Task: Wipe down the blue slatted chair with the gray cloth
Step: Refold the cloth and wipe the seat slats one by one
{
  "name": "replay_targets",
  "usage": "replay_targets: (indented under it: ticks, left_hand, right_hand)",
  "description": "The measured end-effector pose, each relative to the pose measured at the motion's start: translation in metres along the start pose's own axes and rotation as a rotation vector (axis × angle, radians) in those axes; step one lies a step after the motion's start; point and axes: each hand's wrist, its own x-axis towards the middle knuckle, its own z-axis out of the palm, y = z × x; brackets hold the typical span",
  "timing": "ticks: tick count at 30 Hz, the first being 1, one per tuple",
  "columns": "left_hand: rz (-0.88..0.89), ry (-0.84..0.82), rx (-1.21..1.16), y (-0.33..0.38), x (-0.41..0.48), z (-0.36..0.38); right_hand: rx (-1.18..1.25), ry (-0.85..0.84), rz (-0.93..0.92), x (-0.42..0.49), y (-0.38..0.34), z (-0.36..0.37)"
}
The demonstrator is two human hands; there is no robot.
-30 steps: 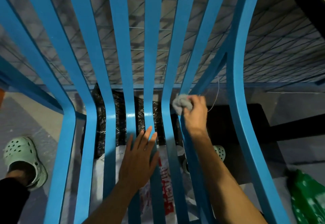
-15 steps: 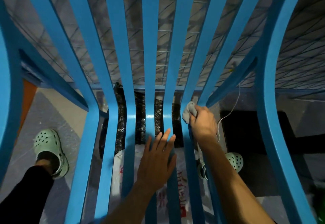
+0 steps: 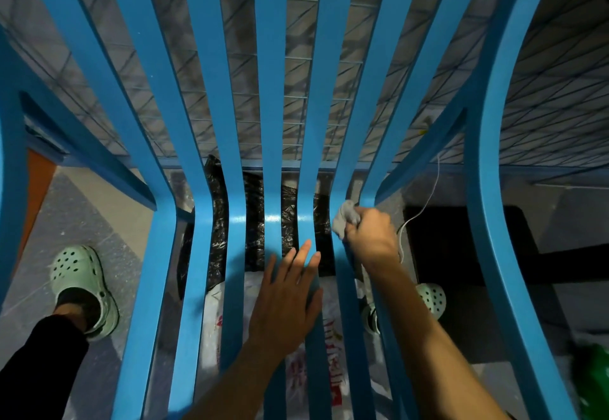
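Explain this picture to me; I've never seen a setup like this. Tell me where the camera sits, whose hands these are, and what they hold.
There is no machine here. A person wears one camera on the head, looking down at their own two hands. The blue bars are the slats of a chair, seen from above. The right hand grips a bunched gray cloth against a slat at the bend between seat and back. The left hand lies flat on the seat slats, fingers straight, holding nothing. Through the gaps you see a black plastic bag, a white printed bag and the person's green clogs.
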Motion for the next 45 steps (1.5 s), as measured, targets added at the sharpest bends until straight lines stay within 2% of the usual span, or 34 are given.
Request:
replay_targets:
  ticks: [3, 7, 11, 13, 17, 19, 23, 26, 28, 33, 36, 39, 40, 43, 45]
  left_hand:
    - [-0.005, -0.01, -0.019, 0.0, 0.003, 0.0]
    - [0.005, 0.0, -0.013, -0.001, 0.004, 0.001]
    - [-0.001, -0.015, -0.011, -0.001, 0.003, 0.003]
    - [-0.001, -0.022, -0.016, -0.001, 0.003, 0.003]
    - [-0.002, -0.037, -0.002, -0.001, 0.004, 0.001]
    - [-0.004, -0.039, -0.003, -0.001, 0.005, 0.001]
    - [-0.006, -0.043, 0.02, -0.001, 0.003, 0.001]
    - [-0.003, -0.044, 0.015, -0.003, 0.002, 0.002]
    - [0.001, -0.045, 0.015, -0.003, 0.002, 0.003]
    - [-0.001, -0.041, -0.001, -0.002, 0.004, 0.0]
    - [0.003, -0.027, -0.019, -0.001, 0.004, -0.001]
    - [0.012, -0.03, -0.031, 0.0, 0.004, -0.002]
    - [0.012, -0.028, -0.027, 0.0, 0.004, -0.002]
    - [0.014, -0.023, -0.014, -0.001, 0.003, -0.001]
    - [0.017, -0.024, -0.017, -0.001, 0.002, -0.001]
  right_hand:
    - [0.081, -0.035, 0.031, -0.007, 0.026, -0.004]
    - [0.389, 0.238, -0.036, -0.009, 0.045, -0.018]
    - [0.367, 0.397, -0.119, 0.01, 0.027, -0.024]
    - [0.303, 0.385, -0.107, 0.015, 0.021, -0.018]
    - [0.214, 0.183, 0.046, 0.013, 0.037, -0.004]
    - [0.26, 0.107, 0.129, 0.012, 0.046, -0.009]
    - [0.492, 0.208, 0.158, 0.015, 0.052, -0.02]
    - [0.571, 0.31, 0.07, 0.021, 0.04, -0.017]
    - [0.536, 0.319, 0.014, 0.021, 0.034, -0.009]
    - [0.486, 0.245, 0.015, 0.002, 0.056, 0.0]
    - [0.617, 0.227, 0.009, -0.014, 0.061, -0.01]
    - [0.59, 0.487, -0.062, -0.009, 0.063, -0.022]
    - [0.548, 0.51, -0.092, -0.001, 0.064, -0.022]
    - [0.499, 0.345, -0.084, 0.016, 0.056, -0.005]
    - [0.478, 0.313, -0.12, 0.008, 0.043, 0.013]
